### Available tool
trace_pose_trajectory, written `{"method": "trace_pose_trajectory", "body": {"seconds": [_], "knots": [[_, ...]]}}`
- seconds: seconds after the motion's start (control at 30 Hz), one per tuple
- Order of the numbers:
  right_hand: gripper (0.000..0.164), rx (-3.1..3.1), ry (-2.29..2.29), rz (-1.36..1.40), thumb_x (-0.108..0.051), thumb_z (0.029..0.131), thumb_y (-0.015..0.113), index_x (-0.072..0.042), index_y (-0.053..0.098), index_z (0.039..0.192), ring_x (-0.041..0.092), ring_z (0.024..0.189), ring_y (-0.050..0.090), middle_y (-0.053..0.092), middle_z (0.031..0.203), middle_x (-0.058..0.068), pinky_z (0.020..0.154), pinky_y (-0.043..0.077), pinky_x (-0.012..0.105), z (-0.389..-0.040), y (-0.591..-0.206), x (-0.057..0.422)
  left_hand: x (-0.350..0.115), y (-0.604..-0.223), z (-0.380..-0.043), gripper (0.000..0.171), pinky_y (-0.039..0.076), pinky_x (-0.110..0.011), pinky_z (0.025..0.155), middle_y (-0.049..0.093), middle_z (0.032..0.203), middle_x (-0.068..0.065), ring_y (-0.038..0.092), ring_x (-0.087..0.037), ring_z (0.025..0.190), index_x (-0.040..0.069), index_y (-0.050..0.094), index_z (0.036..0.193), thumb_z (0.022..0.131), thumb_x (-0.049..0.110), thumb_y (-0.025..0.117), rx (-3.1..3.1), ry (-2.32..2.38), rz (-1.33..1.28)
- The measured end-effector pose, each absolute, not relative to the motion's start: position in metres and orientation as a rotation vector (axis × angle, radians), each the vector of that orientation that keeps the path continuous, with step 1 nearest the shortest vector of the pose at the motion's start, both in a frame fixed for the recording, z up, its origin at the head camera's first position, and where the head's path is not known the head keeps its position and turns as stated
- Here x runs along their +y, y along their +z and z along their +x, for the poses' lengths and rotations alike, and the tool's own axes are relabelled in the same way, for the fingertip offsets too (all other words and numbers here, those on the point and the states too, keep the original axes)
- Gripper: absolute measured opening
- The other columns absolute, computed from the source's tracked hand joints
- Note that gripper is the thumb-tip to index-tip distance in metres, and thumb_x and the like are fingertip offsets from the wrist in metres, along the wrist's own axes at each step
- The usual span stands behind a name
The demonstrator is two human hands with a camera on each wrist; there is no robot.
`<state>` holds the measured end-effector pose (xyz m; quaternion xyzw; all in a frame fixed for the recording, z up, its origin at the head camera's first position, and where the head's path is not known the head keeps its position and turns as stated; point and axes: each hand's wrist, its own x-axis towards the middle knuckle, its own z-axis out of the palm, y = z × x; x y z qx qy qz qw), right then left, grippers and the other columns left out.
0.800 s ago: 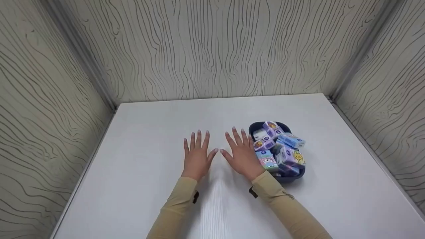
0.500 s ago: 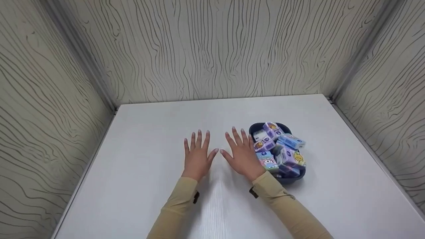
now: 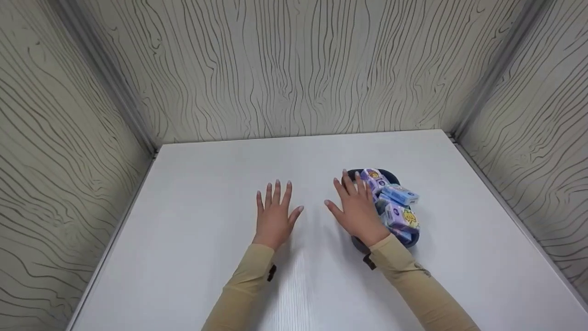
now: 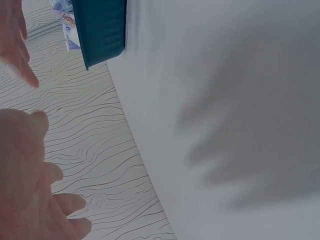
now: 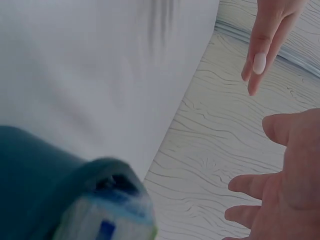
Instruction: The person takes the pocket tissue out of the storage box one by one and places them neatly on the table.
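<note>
A patterned side wall (image 3: 69, 161) stands well to the left of the left fingers. The left hand (image 3: 274, 223), in a tan sleeve (image 3: 243, 285), hovers palm down over the white table (image 3: 197, 220), its fingers straight, spread and released, its thumb angled toward the right hand. Ahead of both hands' fingertips rises the back wall (image 3: 294, 69). The right hand (image 3: 360, 216) hovers too, its fingers straight, spread and released, partly over the left side of a dark blue basket (image 4: 102, 30). The basket sits on the table, below and to the right of those fingers, heaped with small boxes. A purple box (image 3: 373, 177) lies just right of the right fingertips; farther right, a blue box (image 3: 400, 194) juts over the rim, and a purple-and-yellow box (image 3: 402, 218) lies right of the palm.
</note>
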<state>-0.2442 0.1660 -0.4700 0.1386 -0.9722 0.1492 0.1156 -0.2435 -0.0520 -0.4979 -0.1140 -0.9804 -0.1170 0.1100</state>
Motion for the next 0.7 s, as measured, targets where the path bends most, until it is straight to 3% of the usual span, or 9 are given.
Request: {"method": "trace_pose_trajectory", "body": {"seconds": [0.2, 0.43, 0.7], "knots": [[0.066, -2.882, 0.530, 0.323, -0.045, 0.097, 0.050, -0.003, 0.036, 0.146, 0.042, 0.142, 0.002, 0.016, 0.156, 0.020, 0.111, 0.001, 0.060, -0.243, -0.463, 0.204, -0.051, -0.501, -0.245, 0.071, 0.006, -0.057, 0.113, 0.021, 0.156, -0.015, 0.014, -0.035, 0.143, 0.016, 0.022, 0.153, 0.097, 0.056, 0.038, -2.902, -0.358, -0.340], [0.065, -2.849, 0.568, 0.244, -0.038, 0.096, 0.054, 0.002, 0.036, 0.144, 0.048, 0.140, 0.001, 0.015, 0.154, 0.026, 0.110, -0.003, 0.062, -0.235, -0.458, 0.250, -0.049, -0.506, -0.246, 0.071, 0.005, -0.056, 0.113, 0.020, 0.156, -0.014, 0.013, -0.035, 0.143, 0.016, 0.021, 0.153, 0.097, 0.057, 0.037, -2.913, -0.358, -0.343], [0.069, -2.830, 0.600, 0.125, -0.043, 0.098, 0.049, 0.007, 0.034, 0.143, 0.050, 0.138, -0.001, 0.014, 0.151, 0.032, 0.109, -0.005, 0.063, -0.219, -0.463, 0.295, -0.046, -0.507, -0.249, 0.071, 0.006, -0.057, 0.113, 0.021, 0.156, -0.015, 0.013, -0.036, 0.143, 0.015, 0.022, 0.153, 0.097, 0.056, 0.036, -2.913, -0.368, -0.355]]}}
